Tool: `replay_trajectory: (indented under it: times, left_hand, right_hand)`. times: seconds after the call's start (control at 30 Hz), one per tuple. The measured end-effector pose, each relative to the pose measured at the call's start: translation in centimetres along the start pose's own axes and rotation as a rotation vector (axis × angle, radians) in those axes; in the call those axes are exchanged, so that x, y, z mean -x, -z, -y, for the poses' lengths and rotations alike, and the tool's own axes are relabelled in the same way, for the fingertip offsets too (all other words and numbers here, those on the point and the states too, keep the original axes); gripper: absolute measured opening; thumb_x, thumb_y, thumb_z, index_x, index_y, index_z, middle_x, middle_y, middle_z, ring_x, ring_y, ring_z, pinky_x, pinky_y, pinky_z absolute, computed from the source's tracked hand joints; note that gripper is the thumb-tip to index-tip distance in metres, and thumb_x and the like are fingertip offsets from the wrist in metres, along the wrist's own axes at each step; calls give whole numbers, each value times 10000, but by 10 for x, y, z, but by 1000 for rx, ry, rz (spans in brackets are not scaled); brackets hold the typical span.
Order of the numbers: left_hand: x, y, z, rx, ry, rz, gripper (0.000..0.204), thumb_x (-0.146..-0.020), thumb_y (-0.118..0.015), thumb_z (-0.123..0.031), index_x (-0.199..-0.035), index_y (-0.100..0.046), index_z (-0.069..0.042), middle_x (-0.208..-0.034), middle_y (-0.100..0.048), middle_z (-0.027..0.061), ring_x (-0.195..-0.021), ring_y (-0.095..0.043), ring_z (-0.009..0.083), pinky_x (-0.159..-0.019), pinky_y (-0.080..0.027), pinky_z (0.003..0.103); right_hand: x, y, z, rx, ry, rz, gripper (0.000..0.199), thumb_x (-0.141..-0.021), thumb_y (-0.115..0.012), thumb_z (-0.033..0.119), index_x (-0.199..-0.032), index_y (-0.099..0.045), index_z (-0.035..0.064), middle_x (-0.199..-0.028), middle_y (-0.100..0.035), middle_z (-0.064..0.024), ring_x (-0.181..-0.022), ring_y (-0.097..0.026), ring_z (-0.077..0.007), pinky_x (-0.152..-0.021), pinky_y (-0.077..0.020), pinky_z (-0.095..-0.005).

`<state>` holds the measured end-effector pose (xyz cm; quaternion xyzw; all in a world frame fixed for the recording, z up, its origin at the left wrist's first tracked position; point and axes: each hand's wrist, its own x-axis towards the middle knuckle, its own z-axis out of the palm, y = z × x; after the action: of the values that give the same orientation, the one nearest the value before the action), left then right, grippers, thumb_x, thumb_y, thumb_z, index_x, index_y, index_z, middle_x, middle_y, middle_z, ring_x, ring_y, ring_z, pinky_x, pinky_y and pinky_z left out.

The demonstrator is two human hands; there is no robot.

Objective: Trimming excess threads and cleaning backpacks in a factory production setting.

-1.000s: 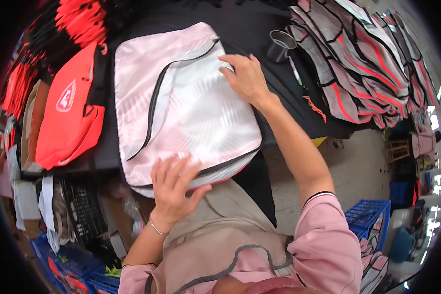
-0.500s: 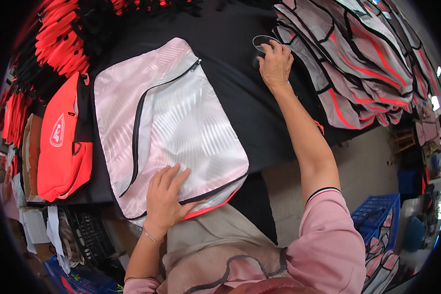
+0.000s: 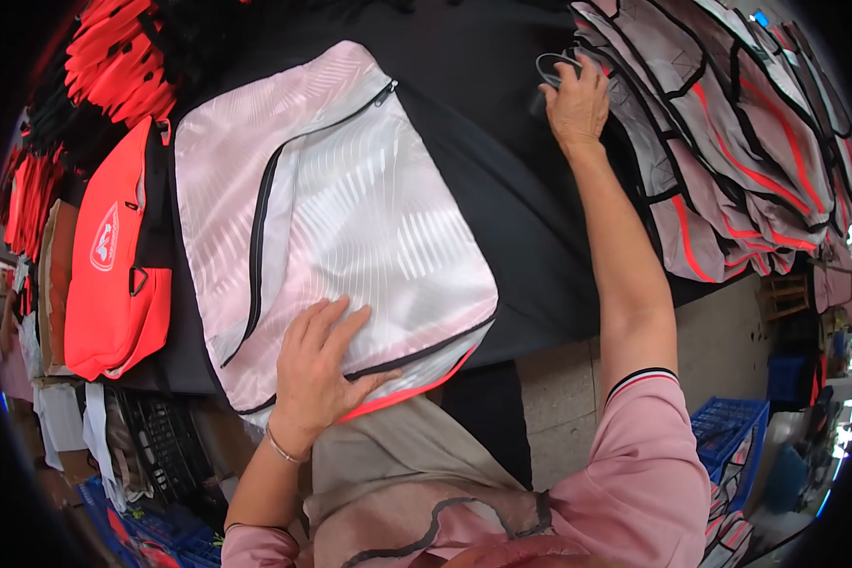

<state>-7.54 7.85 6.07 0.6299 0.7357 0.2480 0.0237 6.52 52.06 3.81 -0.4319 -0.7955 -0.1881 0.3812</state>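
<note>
Pale pink striped bag panel [image 3: 331,218], large, with a black zip running along its upper and left side and a coral-red trim at its near edge, lies flat on the black-covered counter [image 3: 511,199], toward the person's left of centre. Left hand [image 3: 317,364]: palm down, fingers spread, grip open and pressed flat on the near corner of the panel, close to the red trim; a thin bracelet shows at the wrist. Right hand [image 3: 574,102]: arm stretched to the far side of the counter, well apart from the panel, fingers curled over a small dark metal cup [image 3: 551,68]; the hand covers most of the cup, and whether the grip is closed round it or only resting on it cannot be told. Grey bag pieces with black and red edging [image 3: 719,161]: an overlapping row along the right side of the counter, just beside the right hand. Coral-red bag [image 3: 114,265] with a white emblem: flat at the left edge of the counter, beside the panel. More red pieces [image 3: 123,66]: stacked at the far left corner. Blue plastic crate [image 3: 729,435]: on the floor at lower right. The person wears a pink sleeve with a dark cuff.
</note>
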Motion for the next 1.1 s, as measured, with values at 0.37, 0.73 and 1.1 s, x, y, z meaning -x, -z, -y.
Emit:
replay_trajectory:
  times: [0.37, 0.73, 1.1]
  left_hand:
    - [-85, 7, 47, 91, 92, -74, 216, -956, -580, -214, -950, -648, -9, -768, -609, 252, -708, -592, 433, -621, -469, 456]
    - [-160, 210, 8, -156, -260, -593, 321, -976, -570, -255, -834, -619, 29, -715, -634, 209, -623, -630, 291, -563, -475, 371]
    - [-1, 110, -145, -271, -533, -189, 247, -771, -587, -182, -944, -570, -7, -636, -517, 20, -503, -524, 156, -426, -422, 259]
  right_hand:
    - [37, 130, 107, -819, 251, -357, 122, -773, -763, 114, -814, -657, 72, -801, -622, -61, -742, -598, -242, -635, -490, -336]
    - [176, 188, 174, -629, 588, 580, 478, -951, -546, 330, -1357, -503, 81, -1266, -584, -196, -1226, -515, -358, -1069, -360, -474]
    - [58, 205, 253, -756, 516, 1181, 439, -930, -558, 309, -1281, -558, 44, -1210, -626, -192, -1149, -576, -347, -997, -450, -408]
